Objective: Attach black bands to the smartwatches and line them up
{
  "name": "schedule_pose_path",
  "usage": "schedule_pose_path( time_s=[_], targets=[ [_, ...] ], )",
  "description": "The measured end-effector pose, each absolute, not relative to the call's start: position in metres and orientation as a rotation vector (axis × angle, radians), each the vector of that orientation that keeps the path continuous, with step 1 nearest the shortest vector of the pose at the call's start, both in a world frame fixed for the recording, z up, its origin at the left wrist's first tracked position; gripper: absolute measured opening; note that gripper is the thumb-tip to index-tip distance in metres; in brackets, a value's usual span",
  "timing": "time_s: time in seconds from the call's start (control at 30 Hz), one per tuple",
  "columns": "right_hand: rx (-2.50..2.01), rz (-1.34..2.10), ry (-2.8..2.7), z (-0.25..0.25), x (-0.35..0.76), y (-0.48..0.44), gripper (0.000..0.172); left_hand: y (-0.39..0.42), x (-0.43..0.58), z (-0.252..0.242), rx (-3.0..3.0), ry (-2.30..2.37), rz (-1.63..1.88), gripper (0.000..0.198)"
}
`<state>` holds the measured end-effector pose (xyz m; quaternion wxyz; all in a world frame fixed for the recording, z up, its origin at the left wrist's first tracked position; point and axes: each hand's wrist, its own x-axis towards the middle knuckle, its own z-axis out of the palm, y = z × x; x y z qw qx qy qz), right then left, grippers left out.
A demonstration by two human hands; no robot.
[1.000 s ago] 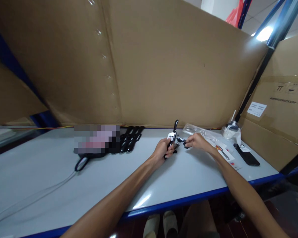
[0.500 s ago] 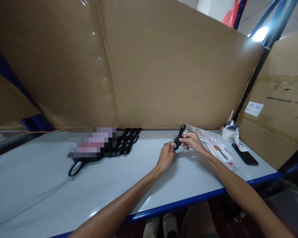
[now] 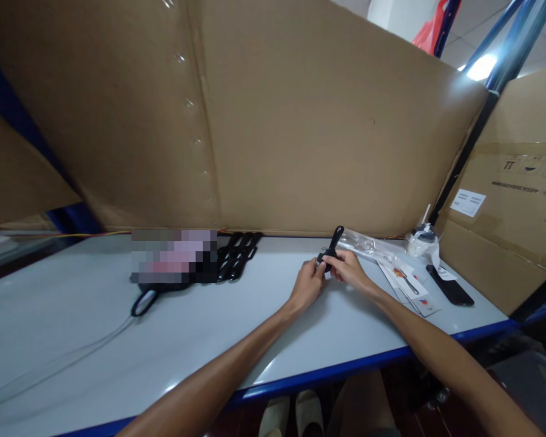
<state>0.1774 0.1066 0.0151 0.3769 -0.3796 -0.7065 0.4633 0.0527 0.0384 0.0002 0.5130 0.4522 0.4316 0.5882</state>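
Note:
Both my hands are close together over the table, on a small black-handled utensil (image 3: 335, 240) whose handle points up and away. My left hand (image 3: 307, 284) pinches its lower end, with the thumb on top. From the other side my right hand (image 3: 348, 268) grips the same black part, fingertips touching it close to the left thumb. The fingers cover most of the lower end, so its exact kind is unclear. Several similar black handled pieces (image 3: 239, 258) lie in rows to the left. Printed cards (image 3: 408, 285) showing a spreader-like tool lie just right of my right hand.
Clear plastic bags (image 3: 368, 243) lie behind the cards. A black phone (image 3: 452, 286) and a wrapped cup with a straw (image 3: 422, 241) are at the right. A black pouch with a loop (image 3: 144, 301), partly blurred out, sits left. Cardboard (image 3: 300, 121) walls the back of the white table (image 3: 200, 340).
My right hand has closed in on the utensil's lower end, its thumb now near the left one. The view has shifted slightly.

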Motion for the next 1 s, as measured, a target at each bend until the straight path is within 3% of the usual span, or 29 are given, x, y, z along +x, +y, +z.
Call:
schedule_pose_path(
  time_s=[1.0],
  targets=[
    [-0.852, 1.024, -1.765, 0.022, 0.177, 0.097, 0.035, 0.035, 0.05, 0.001, 1.316, 1.023, 1.376, 0.042]
  ],
)
